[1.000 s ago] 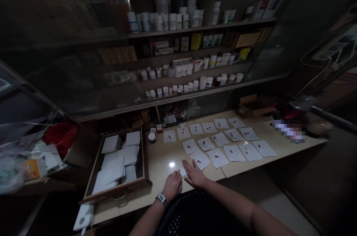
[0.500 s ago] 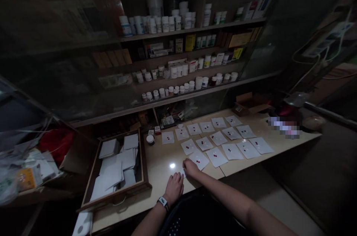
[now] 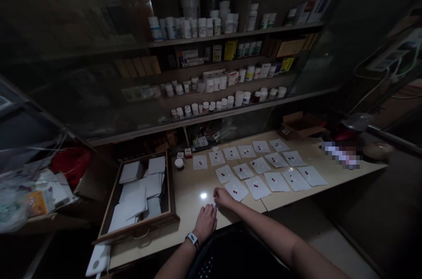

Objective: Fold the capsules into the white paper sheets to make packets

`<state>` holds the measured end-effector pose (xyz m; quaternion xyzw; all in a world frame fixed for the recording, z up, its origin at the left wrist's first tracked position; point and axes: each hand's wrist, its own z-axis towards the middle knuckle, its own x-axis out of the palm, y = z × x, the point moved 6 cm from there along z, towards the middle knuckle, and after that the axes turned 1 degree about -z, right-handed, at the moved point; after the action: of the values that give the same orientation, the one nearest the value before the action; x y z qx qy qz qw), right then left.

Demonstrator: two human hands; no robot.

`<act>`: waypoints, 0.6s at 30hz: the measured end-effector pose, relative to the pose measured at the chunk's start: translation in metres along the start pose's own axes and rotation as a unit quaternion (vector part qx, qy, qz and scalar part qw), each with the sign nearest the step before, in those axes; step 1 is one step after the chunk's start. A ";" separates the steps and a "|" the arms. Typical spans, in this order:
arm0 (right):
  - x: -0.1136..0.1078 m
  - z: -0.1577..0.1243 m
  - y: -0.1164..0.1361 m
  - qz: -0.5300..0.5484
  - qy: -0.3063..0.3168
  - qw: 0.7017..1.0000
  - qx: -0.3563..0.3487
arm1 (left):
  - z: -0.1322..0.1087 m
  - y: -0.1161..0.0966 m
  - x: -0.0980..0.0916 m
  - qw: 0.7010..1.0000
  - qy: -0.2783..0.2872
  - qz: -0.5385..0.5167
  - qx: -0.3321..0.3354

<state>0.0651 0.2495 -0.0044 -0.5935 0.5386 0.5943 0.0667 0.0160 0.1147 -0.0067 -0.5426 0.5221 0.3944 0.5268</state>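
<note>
At the counter's front edge my left hand (image 3: 206,221), a watch on its wrist, bends its fingers down over a small white paper (image 3: 216,207). My right hand (image 3: 224,198) is closed in a pinch at the same paper, touching or nearly touching the left fingertips. Most of this paper is hidden under my fingers. Just right of my hands, flat white paper squares (image 3: 236,190) lie in rows, each with small dark red pills (image 3: 256,185) on it.
A wooden drawer (image 3: 173,208) full of white papers stands at the left. A small jar (image 3: 179,164) with a white lid and small boxes (image 3: 187,152) are behind. Shelves of medicine bottles (image 3: 201,27) rise above the counter. An open carton (image 3: 301,126) sits at the back right.
My right hand has shifted slightly left, closer to the left fingertips, and less of the paper between the hands shows. The view has turned a little; the laid-out squares look the same.
</note>
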 end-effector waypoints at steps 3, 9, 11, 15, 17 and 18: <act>0.005 0.004 -0.002 0.019 0.015 0.999 0.028 | 0.000 0.001 0.004 1.000 0.001 0.009 0.001; 0.007 0.007 -0.001 0.055 0.023 0.997 0.051 | -0.003 0.003 0.010 1.000 -0.010 0.005 0.000; 0.005 0.007 0.000 0.067 0.020 0.996 0.051 | -0.004 0.004 0.012 1.000 -0.014 -0.005 -0.002; 0.001 0.007 0.002 0.088 0.010 0.995 0.049 | -0.003 0.007 0.016 1.000 -0.010 -0.016 -0.013; 0.001 0.006 0.001 0.093 0.005 0.994 0.050 | -0.002 0.008 0.016 1.000 -0.004 -0.020 -0.021; 0.002 0.006 0.001 0.094 0.003 0.994 0.052 | -0.002 0.008 0.017 0.999 -0.002 -0.022 -0.025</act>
<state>0.0603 0.2522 -0.0068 -0.5375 0.6223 0.5676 0.0397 0.0102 0.1108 -0.0241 -0.5663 0.4987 0.3965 0.5228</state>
